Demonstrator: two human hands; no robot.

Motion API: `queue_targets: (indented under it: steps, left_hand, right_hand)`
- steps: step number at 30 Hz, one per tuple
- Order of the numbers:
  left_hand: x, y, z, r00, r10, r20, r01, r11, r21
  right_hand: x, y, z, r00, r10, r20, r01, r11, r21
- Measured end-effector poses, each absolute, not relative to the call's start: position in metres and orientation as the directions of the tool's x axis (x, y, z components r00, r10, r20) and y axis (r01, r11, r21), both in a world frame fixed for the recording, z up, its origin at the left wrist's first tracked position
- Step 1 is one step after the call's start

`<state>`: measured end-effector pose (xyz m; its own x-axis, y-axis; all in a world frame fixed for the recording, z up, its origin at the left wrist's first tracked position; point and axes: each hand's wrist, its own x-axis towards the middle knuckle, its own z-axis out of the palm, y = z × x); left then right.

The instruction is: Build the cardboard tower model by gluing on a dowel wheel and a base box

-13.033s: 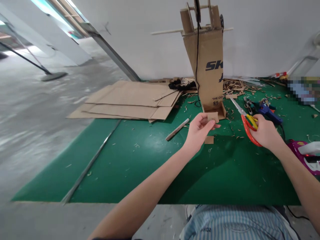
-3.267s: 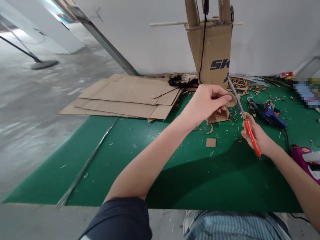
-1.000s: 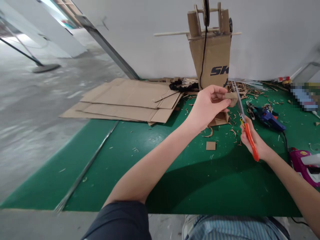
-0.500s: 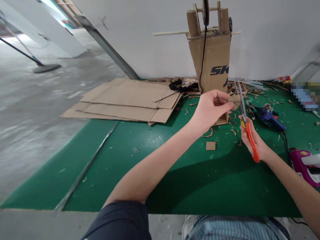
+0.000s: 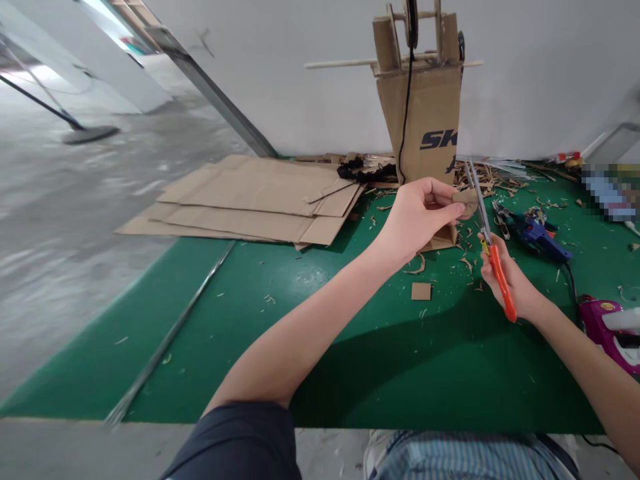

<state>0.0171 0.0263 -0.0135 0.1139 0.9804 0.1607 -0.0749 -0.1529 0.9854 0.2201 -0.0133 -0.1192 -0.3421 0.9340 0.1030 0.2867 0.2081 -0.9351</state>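
Between the thumb and fingers of my left hand [image 5: 425, 212] is a small cardboard piece [image 5: 466, 201], held up in front of the tall cardboard structure. My right hand [image 5: 507, 273] grips scissors [image 5: 501, 283] with orange handles and a yellow part near the pivot. Their blades point up and away, slightly parted, close against the right edge of the piece; I cannot tell if they touch it. On the table below lies a small cardboard square [image 5: 421, 291]. The cardboard structure [image 5: 427, 120] carries a wheel with black cord and a thin wooden rod at its top.
Flat cardboard sheets [image 5: 250, 190] lie stacked to the left on the green table [image 5: 240, 320]. A bundle of thin clear strips [image 5: 173, 333] lies near the left. Cardboard scraps, a blue glue gun [image 5: 543, 240] and a magenta device [image 5: 603, 330] are on the right.
The scissors and my right hand have shifted slightly left. The cardboard piece has barely moved in my left hand, and the whole view has drifted a little.
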Motion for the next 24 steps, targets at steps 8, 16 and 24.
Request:
queue_targets:
  steps: [8,16,24]
  left_hand:
    - [0.014,0.024,-0.008,0.143,0.970,0.198,0.021,-0.203,0.979]
    - [0.011,0.023,-0.005,0.160,0.961,0.227,0.055,-0.238,0.970]
    - [0.012,0.027,-0.010,0.167,0.969,0.184,0.000,-0.186,0.982]
  right_hand:
    - [0.219,-0.024,-0.103,-0.381,0.912,0.154,0.336,0.292,-0.895]
    - [0.215,-0.021,-0.106,-0.335,0.934,0.120,0.278,0.220,-0.935]
    - [0.219,-0.012,-0.121,-0.356,0.930,0.088,0.236,0.181,-0.955]
